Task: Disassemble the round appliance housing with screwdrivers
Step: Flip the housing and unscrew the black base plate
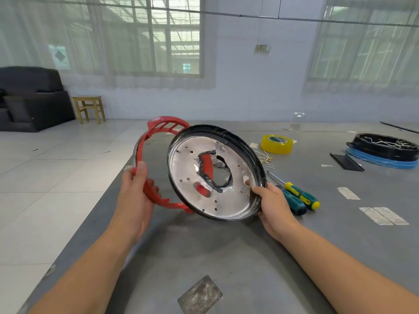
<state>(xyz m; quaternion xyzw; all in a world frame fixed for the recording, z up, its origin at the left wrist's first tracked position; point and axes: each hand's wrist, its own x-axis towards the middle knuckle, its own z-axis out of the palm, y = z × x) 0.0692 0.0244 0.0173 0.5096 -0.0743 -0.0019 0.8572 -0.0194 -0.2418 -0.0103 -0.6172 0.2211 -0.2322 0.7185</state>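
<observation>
I hold two separate pieces above the grey table [226, 257]. My left hand [136, 191] grips a red plastic ring [145, 143] at its lower left rim; the ring stands tilted behind the other piece. My right hand [272, 205] grips the lower right rim of a round silver plate with a black rim [188, 159], tilted toward me, with a ragged hole in its middle through which the red ring shows. Two screwdrivers with green and yellow handles [301, 196] lie on the table just right of my right hand.
A yellow tape roll [276, 145] stands behind the screwdrivers, with small screws and wires [267, 160] near it. A black round housing on a blue ring [383, 150] sits at the far right, beside a black strip [347, 162]. A metal plate [199, 295] lies near me. The table's left edge drops to a tiled floor.
</observation>
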